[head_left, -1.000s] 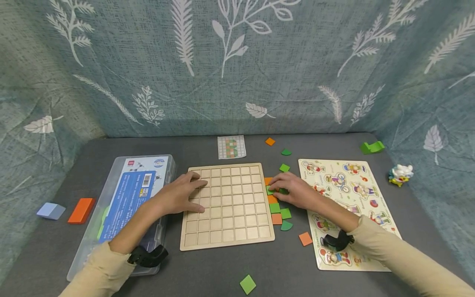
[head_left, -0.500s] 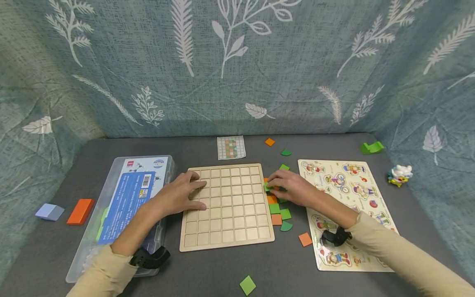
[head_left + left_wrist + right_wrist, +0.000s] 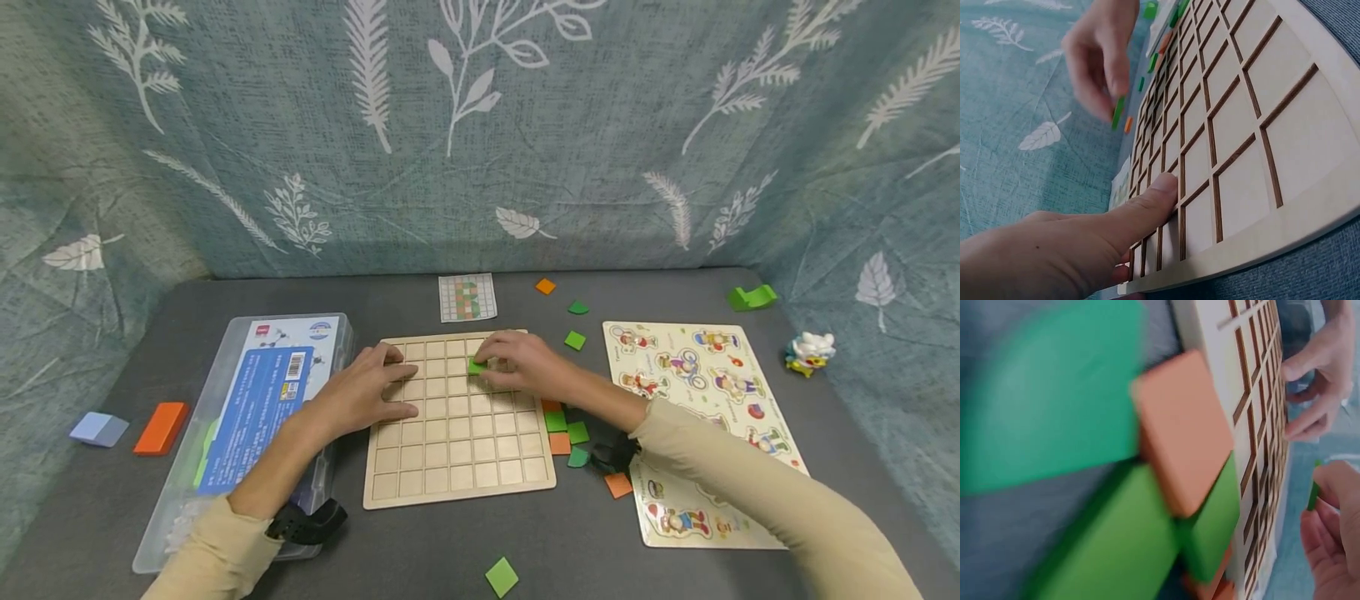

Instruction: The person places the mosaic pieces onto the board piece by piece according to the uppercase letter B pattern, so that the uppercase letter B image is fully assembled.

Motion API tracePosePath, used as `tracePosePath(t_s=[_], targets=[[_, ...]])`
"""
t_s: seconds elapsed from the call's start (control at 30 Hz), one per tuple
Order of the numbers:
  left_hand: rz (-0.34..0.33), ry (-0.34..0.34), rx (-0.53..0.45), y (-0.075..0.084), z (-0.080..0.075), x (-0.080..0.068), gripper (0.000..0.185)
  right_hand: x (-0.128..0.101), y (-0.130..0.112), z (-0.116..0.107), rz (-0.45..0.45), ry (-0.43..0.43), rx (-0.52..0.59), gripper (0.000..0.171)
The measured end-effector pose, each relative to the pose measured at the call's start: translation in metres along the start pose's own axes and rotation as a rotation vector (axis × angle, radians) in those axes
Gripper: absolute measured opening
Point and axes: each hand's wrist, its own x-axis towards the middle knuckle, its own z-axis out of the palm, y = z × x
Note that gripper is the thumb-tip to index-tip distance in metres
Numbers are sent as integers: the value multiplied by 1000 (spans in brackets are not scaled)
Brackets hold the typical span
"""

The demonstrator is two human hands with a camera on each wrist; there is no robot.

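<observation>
A pale wooden grid board lies at the middle of the table, its square cells bare. My left hand rests on the board's left side with fingers and thumb spread; in the left wrist view the thumb lies across the cells. Over the upper right cells, my right hand pinches a green tile between thumb and fingertips. The left wrist view shows this green tile held on edge, apart from the board. Loose green and orange tiles lie along the board's right edge, partly under the right forearm.
A clear plastic case with a blue label stands left, beside an orange block and a pale blue block. A small pattern card lies behind the board. At right are a picture puzzle, green block and toy figure.
My right hand has picked up a green tile from beside the board and carried it left over the upper cells. The left hand has stayed almost still.
</observation>
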Motion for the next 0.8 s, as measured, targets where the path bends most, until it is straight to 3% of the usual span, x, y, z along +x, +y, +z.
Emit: tracePosePath(t_s=[0.33, 0.8], targets=[[-29, 38, 28, 1, 2, 2, 47, 46, -1, 27, -94, -76, -47, 15], [-44, 37, 19, 1, 2, 3, 47, 59, -5, 34, -92, -110, -53, 13]])
